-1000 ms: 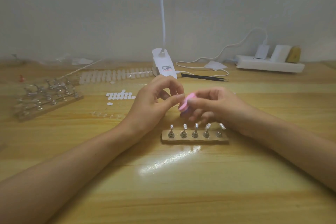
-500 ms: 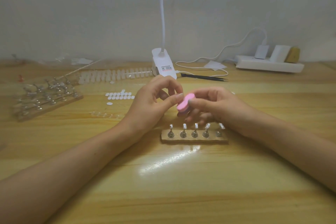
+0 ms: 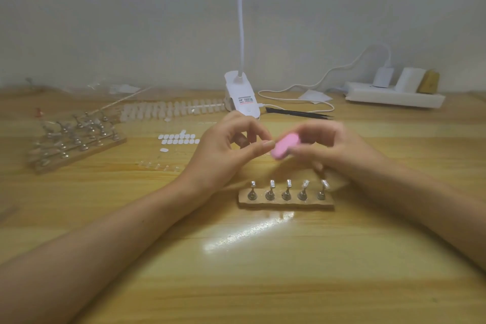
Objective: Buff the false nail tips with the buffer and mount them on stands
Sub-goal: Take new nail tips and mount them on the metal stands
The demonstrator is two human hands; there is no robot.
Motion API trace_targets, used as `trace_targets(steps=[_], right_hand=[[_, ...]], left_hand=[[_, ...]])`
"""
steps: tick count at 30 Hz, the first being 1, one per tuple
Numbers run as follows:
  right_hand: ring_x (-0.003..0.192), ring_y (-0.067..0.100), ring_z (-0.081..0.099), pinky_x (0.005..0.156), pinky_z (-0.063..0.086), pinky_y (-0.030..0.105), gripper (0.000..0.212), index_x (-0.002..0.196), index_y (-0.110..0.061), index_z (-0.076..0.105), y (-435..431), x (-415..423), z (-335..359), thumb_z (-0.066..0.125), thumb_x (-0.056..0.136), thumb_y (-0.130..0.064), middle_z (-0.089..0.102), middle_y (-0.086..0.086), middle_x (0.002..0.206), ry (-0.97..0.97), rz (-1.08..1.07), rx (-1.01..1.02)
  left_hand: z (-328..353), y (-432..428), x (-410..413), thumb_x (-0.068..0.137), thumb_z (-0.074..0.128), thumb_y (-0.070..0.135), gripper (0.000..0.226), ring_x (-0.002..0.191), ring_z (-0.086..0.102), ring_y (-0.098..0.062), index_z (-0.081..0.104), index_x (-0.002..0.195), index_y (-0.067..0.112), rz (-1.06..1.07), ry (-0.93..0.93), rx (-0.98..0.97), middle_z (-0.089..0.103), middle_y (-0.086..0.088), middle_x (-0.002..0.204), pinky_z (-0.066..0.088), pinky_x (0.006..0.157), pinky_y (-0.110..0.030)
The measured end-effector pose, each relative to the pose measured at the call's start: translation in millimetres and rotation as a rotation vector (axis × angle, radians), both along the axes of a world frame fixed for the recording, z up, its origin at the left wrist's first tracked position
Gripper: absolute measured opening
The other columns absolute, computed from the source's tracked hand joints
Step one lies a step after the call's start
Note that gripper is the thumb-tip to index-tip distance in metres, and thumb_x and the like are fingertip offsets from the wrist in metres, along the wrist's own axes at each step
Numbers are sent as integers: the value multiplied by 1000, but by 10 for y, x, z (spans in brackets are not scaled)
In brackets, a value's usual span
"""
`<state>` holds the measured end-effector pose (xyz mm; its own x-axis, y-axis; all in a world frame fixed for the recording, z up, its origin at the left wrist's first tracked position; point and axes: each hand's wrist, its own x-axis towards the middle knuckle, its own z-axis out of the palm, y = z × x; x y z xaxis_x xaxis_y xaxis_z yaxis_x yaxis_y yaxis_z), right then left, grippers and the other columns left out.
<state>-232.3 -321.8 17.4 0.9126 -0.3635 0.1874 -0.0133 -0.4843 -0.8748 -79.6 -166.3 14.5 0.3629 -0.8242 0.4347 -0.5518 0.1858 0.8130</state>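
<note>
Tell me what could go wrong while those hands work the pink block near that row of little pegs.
The right hand is blurred with motion right next to the five-stand strip; it could bump the stands over. The left hand pinches at the edge of the pink buffer; whatever nail tip it holds is too small to see and might slip away.

Grips pink buffer in right hand, both blurred. Pinches left hand thumb and forefinger together at buffer's end (anything between them too small to tell). Holds both just behind five-peg stand on wooden table. Farther left: second stand, strip of nail tips. Behind: lamp base, power strip.
</note>
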Motion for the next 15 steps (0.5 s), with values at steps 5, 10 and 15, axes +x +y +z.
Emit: trace_targets(steps=[5, 10, 15], right_hand=[[87, 2, 57, 72, 38, 12, 33, 108, -31, 74, 31, -17, 74, 78, 75, -37, 71, -12, 107, 64, -20, -379], [80, 10, 60, 70, 40, 15, 27, 108, -17, 74, 258, -47, 241, 76, 81, -21, 71, -7, 93, -268, 10, -718], [67, 3, 52, 69, 35, 7, 14, 88, -12, 77, 485, -25, 329, 75, 82, -25, 58, -17, 76, -381, -114, -836]], left_hand=[[65, 79, -1, 76, 74, 32, 11, 66, 45, -8, 68, 71, 25, -87, 255, 96, 61, 8, 74, 35, 50, -11], [139, 119, 52, 68, 75, 42, 15, 52, 41, -1, 70, 66, 28, -144, 307, 185, 61, 6, 75, 30, 43, -11], [256, 159, 81, 69, 75, 43, 13, 68, 39, -12, 72, 70, 31, -208, 261, 238, 60, 3, 79, 28, 49, -14]])
